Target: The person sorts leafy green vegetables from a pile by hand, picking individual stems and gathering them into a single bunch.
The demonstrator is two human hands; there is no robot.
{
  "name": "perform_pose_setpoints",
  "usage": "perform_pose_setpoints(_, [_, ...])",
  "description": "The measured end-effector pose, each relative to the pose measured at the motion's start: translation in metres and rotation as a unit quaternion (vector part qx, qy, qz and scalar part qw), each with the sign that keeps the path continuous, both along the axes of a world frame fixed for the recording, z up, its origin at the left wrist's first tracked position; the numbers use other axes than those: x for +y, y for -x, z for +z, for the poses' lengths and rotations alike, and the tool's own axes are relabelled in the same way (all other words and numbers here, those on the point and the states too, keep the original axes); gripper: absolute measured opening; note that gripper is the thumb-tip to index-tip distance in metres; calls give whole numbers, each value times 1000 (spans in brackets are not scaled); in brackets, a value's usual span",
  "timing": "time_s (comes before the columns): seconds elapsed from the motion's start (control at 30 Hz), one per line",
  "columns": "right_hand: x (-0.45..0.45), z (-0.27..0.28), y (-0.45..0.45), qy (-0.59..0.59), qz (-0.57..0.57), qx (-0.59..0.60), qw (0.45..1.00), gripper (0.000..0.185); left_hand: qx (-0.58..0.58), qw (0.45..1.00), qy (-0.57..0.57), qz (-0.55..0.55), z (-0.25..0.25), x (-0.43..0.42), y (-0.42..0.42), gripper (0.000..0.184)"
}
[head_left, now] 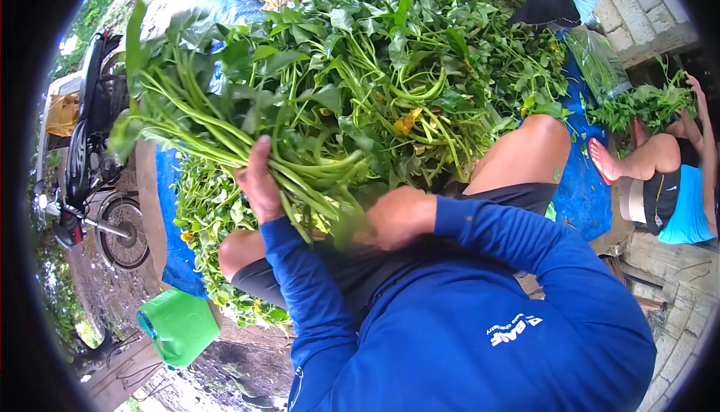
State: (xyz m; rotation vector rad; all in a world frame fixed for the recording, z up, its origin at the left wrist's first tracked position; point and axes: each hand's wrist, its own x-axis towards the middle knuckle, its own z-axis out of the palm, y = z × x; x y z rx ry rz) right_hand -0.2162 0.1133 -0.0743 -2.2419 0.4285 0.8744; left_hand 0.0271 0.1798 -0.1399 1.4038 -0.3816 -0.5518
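My left hand (pixel 260 185) is closed around a bunch of long-stemmed leafy greens (pixel 199 123), held above my lap. The leaves fan out to the upper left, and the stems run down to the right past my fingers. My right hand (pixel 401 217) is close to the lower ends of the stems, beside a blurred green leaf. Motion smears its fingers, so whether it grips anything is unclear. In front of my knees lies a big heap of the same greens (pixel 360 59), with a few yellowed leaves among them.
A blue tarp (pixel 589 202) shows under the heap. At the lower left lies a green plastic container (pixel 180 328), with a parked motorcycle (pixel 90 134) behind it. Two other people sit at the right, one handling greens (pixel 649 104) near a clear plastic bag (pixel 596 59).
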Motion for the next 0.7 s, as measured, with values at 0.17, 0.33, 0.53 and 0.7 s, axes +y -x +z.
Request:
perform_pose_setpoints(0.17, [-52, -65, 47, 14, -32, -132, 991, 64, 107, 993, 33, -46, 12, 5, -21, 29])
perform_pose_setpoints(0.33, [-153, -74, 47, 361, -283, -308, 834, 25, 143, 989, 28, -31, -5, -7, -6, 30])
perform_pose_setpoints(0.53, [-198, -74, 45, 348, -193, -273, 876, 21, 170, 982, 49, -71, -15, -11, 12, 29])
perform_pose_setpoints(0.7, [-227, 22, 46, 10, -381, -276, 882, 35, 197, 974, 57, -91, -39, -12, 9, 32])
